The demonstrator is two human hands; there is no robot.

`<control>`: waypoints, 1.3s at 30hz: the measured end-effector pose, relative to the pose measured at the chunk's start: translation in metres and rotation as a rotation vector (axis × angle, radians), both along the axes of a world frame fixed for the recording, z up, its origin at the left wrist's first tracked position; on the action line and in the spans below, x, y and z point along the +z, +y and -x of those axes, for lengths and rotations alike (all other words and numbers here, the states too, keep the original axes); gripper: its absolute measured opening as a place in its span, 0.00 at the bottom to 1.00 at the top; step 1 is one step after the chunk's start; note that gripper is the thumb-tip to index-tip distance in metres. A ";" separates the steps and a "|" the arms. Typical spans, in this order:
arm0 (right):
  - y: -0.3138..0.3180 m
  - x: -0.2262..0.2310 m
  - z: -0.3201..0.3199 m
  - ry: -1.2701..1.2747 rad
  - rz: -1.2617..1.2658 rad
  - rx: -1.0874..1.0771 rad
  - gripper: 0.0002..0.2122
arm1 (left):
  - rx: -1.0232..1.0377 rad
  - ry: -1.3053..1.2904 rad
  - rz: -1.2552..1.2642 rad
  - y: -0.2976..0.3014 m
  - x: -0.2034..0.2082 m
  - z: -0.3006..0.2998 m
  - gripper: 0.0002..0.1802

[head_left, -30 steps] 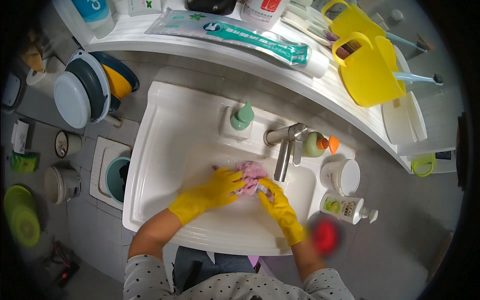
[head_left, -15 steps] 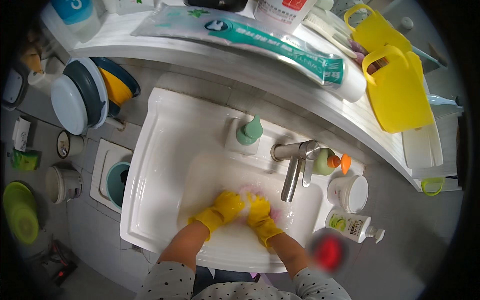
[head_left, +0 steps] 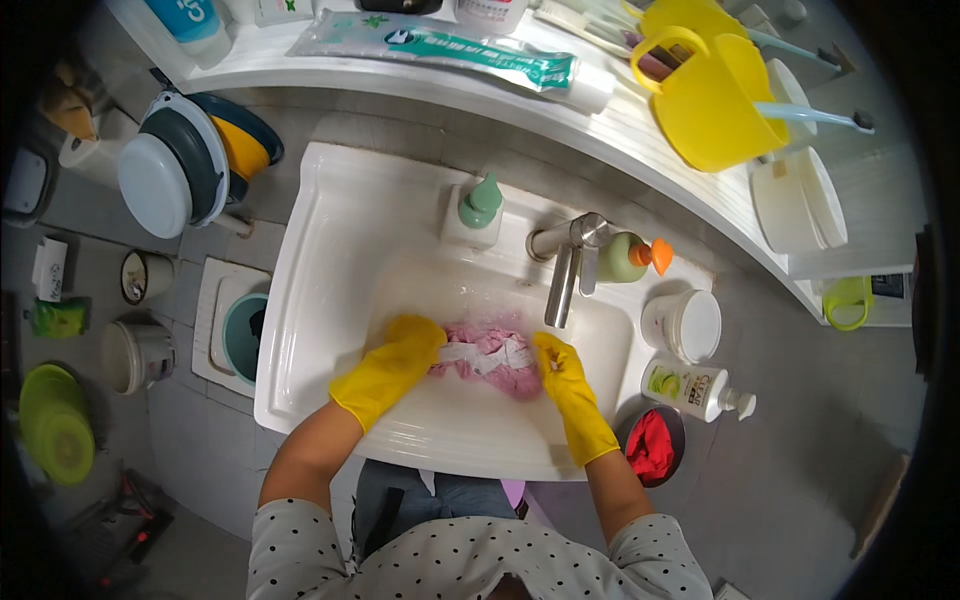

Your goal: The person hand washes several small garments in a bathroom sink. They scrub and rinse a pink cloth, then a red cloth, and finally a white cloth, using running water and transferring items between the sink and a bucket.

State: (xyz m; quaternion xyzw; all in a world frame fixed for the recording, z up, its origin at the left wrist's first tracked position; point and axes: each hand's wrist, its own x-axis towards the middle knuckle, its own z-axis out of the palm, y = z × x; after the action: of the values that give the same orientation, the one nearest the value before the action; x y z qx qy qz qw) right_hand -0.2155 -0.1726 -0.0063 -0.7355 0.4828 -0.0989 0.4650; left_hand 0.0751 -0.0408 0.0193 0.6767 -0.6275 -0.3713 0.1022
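Hands [head_left: 388, 358] [head_left: 565, 380] wider apart, at cloth [head_left: 490, 356] edges

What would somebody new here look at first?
Probably the bright yellow gloves on the left hand and right hand, with pink cloth between them in the white sink. Next, maybe the yellow cups on the shelf, upper right, or the red thing in the dark bowl by the sink's right front side.
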 end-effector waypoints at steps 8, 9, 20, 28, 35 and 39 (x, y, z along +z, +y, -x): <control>0.038 0.027 -0.056 0.185 0.320 0.547 0.27 | 0.060 -0.018 0.024 0.030 0.047 0.028 0.14; 0.039 0.024 -0.061 0.212 0.330 0.559 0.27 | 0.087 0.027 0.010 0.033 0.050 0.031 0.14; 0.021 0.074 -0.020 0.210 0.365 0.672 0.10 | 0.403 0.997 0.157 0.029 0.150 0.033 0.06; 0.007 0.246 0.005 0.404 -0.172 -0.062 0.11 | 0.653 1.223 0.504 0.022 0.224 0.030 0.05; 0.000 0.251 -0.004 -0.154 -0.450 0.070 0.20 | 0.675 1.247 0.520 0.000 0.168 0.068 0.05; 0.022 0.155 -0.027 -0.410 -0.977 -0.300 0.21 | 0.427 0.909 0.164 0.004 0.091 0.125 0.12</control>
State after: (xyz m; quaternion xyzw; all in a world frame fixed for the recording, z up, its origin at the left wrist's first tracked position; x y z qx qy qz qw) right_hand -0.1886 -0.1510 0.1490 -0.3227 0.4717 -0.0699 0.8176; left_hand -0.0500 -0.0369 0.1101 0.5495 -0.3945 -0.5488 0.4912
